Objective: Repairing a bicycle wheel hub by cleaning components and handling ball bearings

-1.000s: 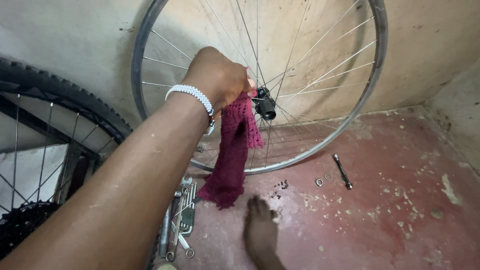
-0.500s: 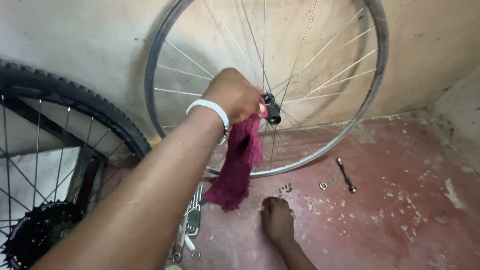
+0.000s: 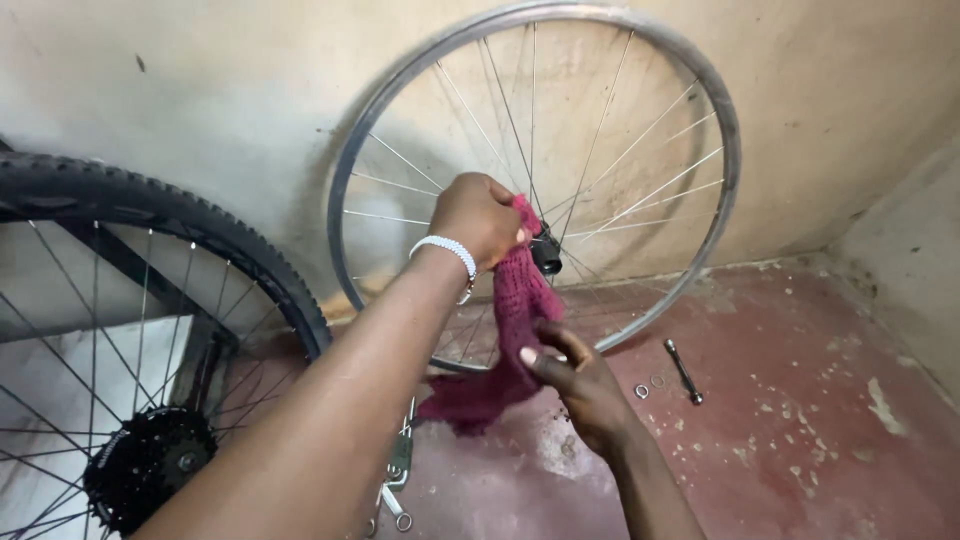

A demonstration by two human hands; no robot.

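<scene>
A bare silver bicycle rim with spokes leans upright against the wall. My left hand, with a white beaded bracelet on the wrist, presses a dark red knitted cloth against the black hub at the wheel's middle. The cloth hangs down from the hub toward the floor. My right hand reaches up from below and pinches the hanging part of the cloth between thumb and fingers.
A second wheel with a knobby black tyre and a black cassette stands at the left. Metal wrenches lie on the red floor under my left arm. A thin axle rod and small washers lie at the right.
My right hand has risen from the floor and taken hold of the hanging cloth. The left hand stays at the hub with the cloth.
</scene>
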